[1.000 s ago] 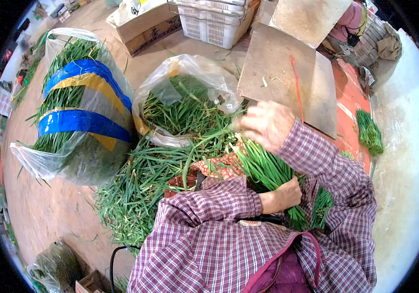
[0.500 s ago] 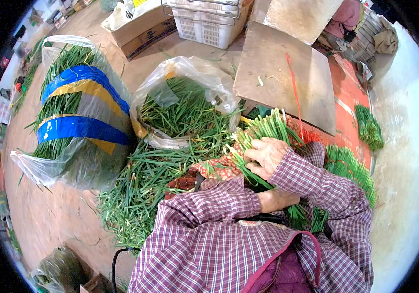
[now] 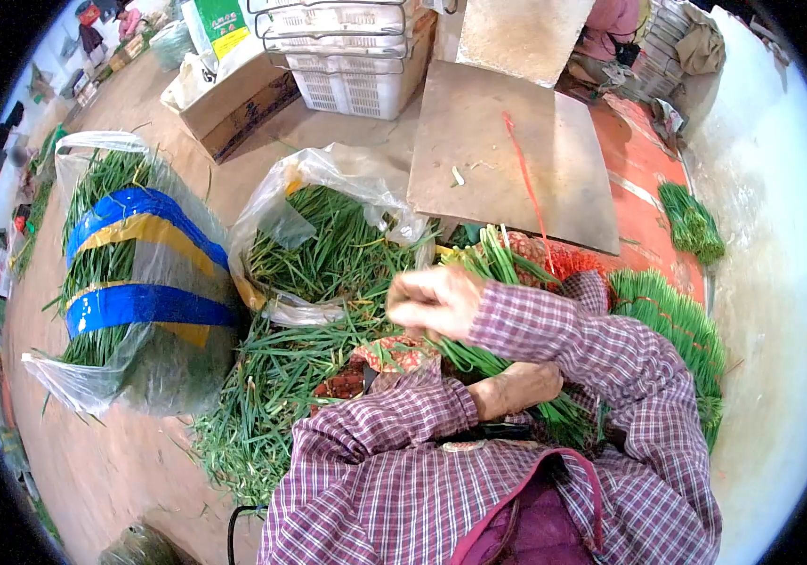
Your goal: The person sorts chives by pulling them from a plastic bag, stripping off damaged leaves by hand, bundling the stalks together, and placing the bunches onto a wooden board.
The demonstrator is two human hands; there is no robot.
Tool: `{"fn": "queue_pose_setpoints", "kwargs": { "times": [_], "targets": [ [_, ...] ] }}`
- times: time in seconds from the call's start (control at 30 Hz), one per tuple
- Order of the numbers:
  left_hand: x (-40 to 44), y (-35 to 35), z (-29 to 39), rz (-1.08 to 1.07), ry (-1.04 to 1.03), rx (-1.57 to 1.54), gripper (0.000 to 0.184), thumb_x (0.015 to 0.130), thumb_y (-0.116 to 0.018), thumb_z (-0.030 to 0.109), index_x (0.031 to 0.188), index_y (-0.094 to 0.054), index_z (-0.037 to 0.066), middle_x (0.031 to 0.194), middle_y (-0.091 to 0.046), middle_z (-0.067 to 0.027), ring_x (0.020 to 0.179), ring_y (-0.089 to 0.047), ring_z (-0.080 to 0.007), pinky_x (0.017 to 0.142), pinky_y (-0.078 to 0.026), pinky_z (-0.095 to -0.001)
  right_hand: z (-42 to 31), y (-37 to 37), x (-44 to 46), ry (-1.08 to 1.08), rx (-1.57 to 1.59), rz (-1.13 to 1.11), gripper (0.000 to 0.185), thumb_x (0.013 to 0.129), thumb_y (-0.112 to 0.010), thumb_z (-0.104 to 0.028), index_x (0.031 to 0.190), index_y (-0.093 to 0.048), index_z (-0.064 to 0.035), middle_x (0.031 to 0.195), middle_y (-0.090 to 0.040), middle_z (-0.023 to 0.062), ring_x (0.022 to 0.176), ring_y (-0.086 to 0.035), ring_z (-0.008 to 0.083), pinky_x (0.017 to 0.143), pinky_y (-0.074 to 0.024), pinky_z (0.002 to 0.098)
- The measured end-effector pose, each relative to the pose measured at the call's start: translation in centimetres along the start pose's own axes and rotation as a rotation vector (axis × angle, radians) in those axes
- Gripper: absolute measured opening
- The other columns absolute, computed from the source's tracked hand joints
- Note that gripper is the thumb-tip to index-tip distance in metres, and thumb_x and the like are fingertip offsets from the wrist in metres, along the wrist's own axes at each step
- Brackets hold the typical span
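Green stalks [image 3: 474, 358] lie across the lap, running under the R cuff to the L hand [image 3: 528, 384], which looks closed round them, w/ leaf ends out at 4 o'clock of it. R hand [image 3: 436, 299] is near, at 10-11 o'clock from L hand, fingers bent & blurred; can't tell if it grips anything. From R hand: loose leaves [image 3: 272, 395] heaped at 8 o'clock, open bag [image 3: 364, 168] w/ more greens at 10, board [image 3: 479, 193] at 1, tidy bundles [image 3: 672, 325] at 3. Step in hand: prob. picking stray leaf off the held bunch. Next move calls for a firm L hold & R fingertips pinching scraps only, w/o snapping good stems.
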State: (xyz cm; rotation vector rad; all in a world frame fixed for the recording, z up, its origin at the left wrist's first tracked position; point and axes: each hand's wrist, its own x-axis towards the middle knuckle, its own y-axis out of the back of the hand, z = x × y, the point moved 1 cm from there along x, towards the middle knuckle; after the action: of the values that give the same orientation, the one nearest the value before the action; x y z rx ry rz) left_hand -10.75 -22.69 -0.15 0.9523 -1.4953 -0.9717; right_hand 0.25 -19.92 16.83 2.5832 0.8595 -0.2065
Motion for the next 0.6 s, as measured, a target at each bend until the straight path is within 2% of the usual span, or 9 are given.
{"fn": "queue_pose_setpoints", "kwargs": {
  "times": [0.03,0.1,0.13,0.17,0.23,0.27,0.33,0.43,0.6],
  "targets": [
    [0.1,1.3,-0.3,-0.002,-0.006,0.004,0.028,0.08,-0.049,0.02,0.102,-0.057,0.005,0.096,-0.061,-0.0044,0.097,-0.056,-0.0226,0.097,-0.036,-0.0349,-1.3,0.6,0.5,-0.011,0.07,-0.023,0.02,0.089,-0.054,-0.022,0.1,-0.059,-0.0056,0.078,-0.064,0.0033,0.062,-0.06,0.008,0.053,-0.0484,0.0232],
    [0.0,4.1,-0.9,-0.084,0.076,0.068,0.019,0.078,-0.052,0.022,0.089,-0.058,0.008,0.087,-0.061,-0.0047,0.092,-0.057,-0.0222,0.09,-0.039,-0.0352,-3.6,1.7,0.6,0.158,0.221,-0.051,0.026,0.089,-0.054,-0.02,0.111,-0.059,-0.0077,0.088,-0.064,0.0055,0.072,-0.061,0.0093,0.058,-0.0504,0.0232],
    [-0.1,4.7,-1.3,0.002,0.084,0.078,0.014,0.077,-0.053,0.023,0.079,-0.056,0.009,0.079,-0.059,-0.0041,0.083,-0.055,-0.0193,0.08,-0.039,-0.032,-3.6,2.8,0.8,0.316,0.07,0.061,0.029,0.088,-0.055,-0.018,0.115,-0.057,-0.0084,0.091,-0.063,0.0059,0.076,-0.062,0.0109,0.061,-0.0511,0.0248],
    [-0.1,5.0,-1.3,0.0,0.084,0.076,0.014,0.077,-0.053,0.023,0.079,-0.056,0.009,0.079,-0.059,-0.0041,0.083,-0.055,-0.0193,0.08,-0.039,-0.032,-3.2,4.1,0.8,0.47,-0.083,0.175,0.033,0.086,-0.057,-0.017,0.119,-0.056,-0.009,0.094,-0.063,0.0063,0.081,-0.062,0.0124,0.065,-0.0518,0.0265],
    [0.0,5.1,-1.4,-0.047,0.096,0.029,0.013,0.077,-0.055,0.022,0.076,-0.056,0.01,0.073,-0.055,-0.0019,0.074,-0.051,-0.0164,0.073,-0.038,-0.0308,-1.4,7.5,0.4,0.41,-0.601,0.382,0.027,0.081,-0.061,-0.018,0.104,-0.062,-0.0047,0.09,-0.063,0.012,0.079,-0.064,0.0213,0.071,-0.0508,0.0321],
    [0.0,4.8,-1.3,-0.025,0.105,0.027,0.012,0.076,-0.056,0.022,0.075,-0.056,0.01,0.07,-0.053,-0.0007,0.073,-0.05,-0.0161,0.073,-0.038,-0.0309,-0.5,8.6,-0.4,0.211,-0.849,0.378,0.023,0.08,-0.061,-0.021,0.093,-0.063,-0.0027,0.084,-0.062,0.0144,0.076,-0.063,0.0263,0.068,-0.05,0.0335],
    [-0.1,5.0,-1.1,0.006,0.118,0.009,0.012,0.076,-0.056,0.023,0.074,-0.056,0.011,0.071,-0.053,-0.0007,0.073,-0.05,-0.0161,0.073,-0.038,-0.0306,3.9,9.9,-1.2,0.158,-0.834,0.32,0.025,0.078,-0.064,-0.028,0.086,-0.065,-0.0046,0.073,-0.062,0.0135,0.072,-0.062,0.0277,0.065,-0.0483,0.0379],
    [0.0,5.1,-1.2,0.037,0.135,-0.019,0.012,0.075,-0.055,0.023,0.073,-0.056,0.011,0.071,-0.053,-0.0009,0.074,-0.05,-0.0163,0.073,-0.038,-0.0302,4.1,9.2,-2.6,-0.111,-0.924,0.201,0.03,0.075,-0.066,-0.037,0.086,-0.067,-0.0091,0.076,-0.064,0.013,0.073,-0.063,0.0268,0.066,-0.0488,0.0375],
    [0.0,4.8,-1.1,0.005,0.138,-0.028,0.011,0.074,-0.055,0.022,0.071,-0.055,0.011,0.071,-0.053,-0.0014,0.074,-0.05,-0.0167,0.074,-0.038,-0.0297,4.9,7.8,-2.3,-0.074,-0.84,0.183,0.024,0.075,-0.065,-0.029,0.083,-0.066,-0.0067,0.075,-0.063,0.0128,0.07,-0.061,0.0279,0.065,-0.0474,0.0383]
  ]
}}
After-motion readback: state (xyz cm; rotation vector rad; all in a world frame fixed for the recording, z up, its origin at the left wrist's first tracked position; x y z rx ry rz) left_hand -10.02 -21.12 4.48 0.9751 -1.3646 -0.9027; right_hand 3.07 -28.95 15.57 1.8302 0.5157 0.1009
